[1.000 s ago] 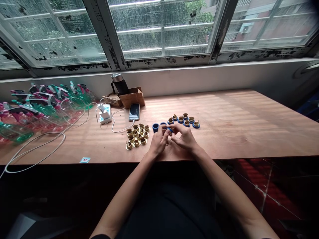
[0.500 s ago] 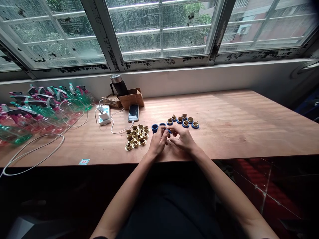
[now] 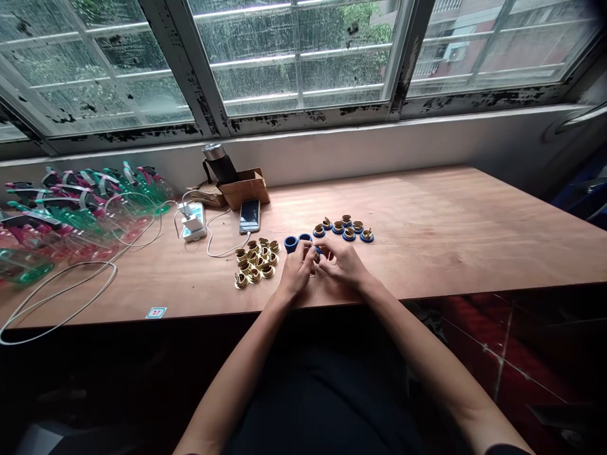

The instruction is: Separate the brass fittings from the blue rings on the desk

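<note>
My left hand (image 3: 294, 273) and my right hand (image 3: 343, 265) meet over the near middle of the wooden table (image 3: 474, 227), fingers pinched together on a small blue and brass part (image 3: 316, 254) between them. To the left of my hands lies a heap of several brass fittings (image 3: 255, 258). Two loose blue rings (image 3: 291, 242) sit just behind my left hand. Behind my right hand stands a row of several brass fittings seated in blue rings (image 3: 344, 229).
A phone (image 3: 249, 215) on a white cable, a charger block (image 3: 192, 222), a cardboard box (image 3: 245, 186) and a dark flask (image 3: 217, 162) sit at the back left. Green and pink spray bottles (image 3: 71, 208) lie at the far left. A small sticker (image 3: 155, 312) marks the front edge.
My hands stay together on the small part, fingers shifting slightly. The view has drifted a little, so everything sits slightly further left and lower.
</note>
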The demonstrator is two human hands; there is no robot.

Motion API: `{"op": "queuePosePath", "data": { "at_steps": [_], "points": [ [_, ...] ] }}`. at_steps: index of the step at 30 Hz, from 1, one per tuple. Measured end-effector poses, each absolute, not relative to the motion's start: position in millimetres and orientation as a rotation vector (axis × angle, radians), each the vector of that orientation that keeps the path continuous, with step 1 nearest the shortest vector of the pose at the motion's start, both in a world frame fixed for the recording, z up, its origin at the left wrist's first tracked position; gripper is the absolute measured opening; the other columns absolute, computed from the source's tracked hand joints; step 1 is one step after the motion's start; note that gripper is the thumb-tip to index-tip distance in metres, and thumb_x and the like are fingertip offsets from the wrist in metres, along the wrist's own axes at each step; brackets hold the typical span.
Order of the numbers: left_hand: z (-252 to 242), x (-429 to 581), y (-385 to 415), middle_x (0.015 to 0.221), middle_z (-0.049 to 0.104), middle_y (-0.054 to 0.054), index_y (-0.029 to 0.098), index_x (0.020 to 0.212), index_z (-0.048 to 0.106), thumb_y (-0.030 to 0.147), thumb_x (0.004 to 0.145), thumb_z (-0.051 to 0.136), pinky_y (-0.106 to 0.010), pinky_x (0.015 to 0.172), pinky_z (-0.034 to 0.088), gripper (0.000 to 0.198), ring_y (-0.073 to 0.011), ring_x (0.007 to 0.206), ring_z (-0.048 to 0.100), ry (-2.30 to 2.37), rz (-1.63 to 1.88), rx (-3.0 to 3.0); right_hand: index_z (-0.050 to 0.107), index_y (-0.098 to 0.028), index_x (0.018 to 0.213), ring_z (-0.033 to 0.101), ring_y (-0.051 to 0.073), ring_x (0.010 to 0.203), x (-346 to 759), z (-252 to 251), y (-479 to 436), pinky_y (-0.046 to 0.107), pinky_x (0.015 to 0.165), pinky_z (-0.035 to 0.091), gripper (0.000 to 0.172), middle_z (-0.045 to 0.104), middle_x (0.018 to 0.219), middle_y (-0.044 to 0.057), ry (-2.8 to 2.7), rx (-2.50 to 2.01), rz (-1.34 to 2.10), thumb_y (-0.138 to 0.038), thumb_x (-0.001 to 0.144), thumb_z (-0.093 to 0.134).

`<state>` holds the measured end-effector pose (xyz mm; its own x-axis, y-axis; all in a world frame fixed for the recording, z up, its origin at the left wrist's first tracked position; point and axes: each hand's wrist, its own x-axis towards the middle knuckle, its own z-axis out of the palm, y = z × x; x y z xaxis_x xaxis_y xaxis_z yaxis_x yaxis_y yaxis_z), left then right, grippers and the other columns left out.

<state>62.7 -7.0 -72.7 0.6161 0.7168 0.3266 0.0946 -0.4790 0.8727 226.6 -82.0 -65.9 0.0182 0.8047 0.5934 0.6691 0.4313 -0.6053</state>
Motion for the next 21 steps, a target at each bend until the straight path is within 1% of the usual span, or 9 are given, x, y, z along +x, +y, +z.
{"op": "queuePosePath", "data": {
  "at_steps": [6, 21],
  "points": [
    [-74.3, 62.5, -6.4, 0.065, 0.063, 0.003, 0.021, 0.111, 0.057, 0.051, 0.107, 0.045, -0.025, 0.059, 0.049, 0.033, -0.0146, 0.058, 0.065, 0.628, 0.887, 1.951, 0.068, -0.024, 0.124, 0.062, 0.017, 0.071, 226.0, -65.9, -82.0, 0.029, 0.067, 0.053, 0.043, 0.071, 0.089, 0.002, -1.701, -1.287, 0.175, -0.013, 0.084, 0.060],
    [-73.7, 61.5, -4.2, 0.065, 0.064, 0.003, 0.020, 0.109, 0.059, 0.049, 0.107, 0.044, -0.025, 0.061, 0.048, 0.033, -0.0149, 0.059, 0.065, 0.668, 0.865, 1.980, 0.068, -0.021, 0.120, 0.061, 0.017, 0.073, 225.3, -66.1, -82.4, 0.028, 0.066, 0.049, 0.035, 0.069, 0.087, 0.002, -1.711, -1.309, 0.196, -0.015, 0.086, 0.063]
  ]
}}
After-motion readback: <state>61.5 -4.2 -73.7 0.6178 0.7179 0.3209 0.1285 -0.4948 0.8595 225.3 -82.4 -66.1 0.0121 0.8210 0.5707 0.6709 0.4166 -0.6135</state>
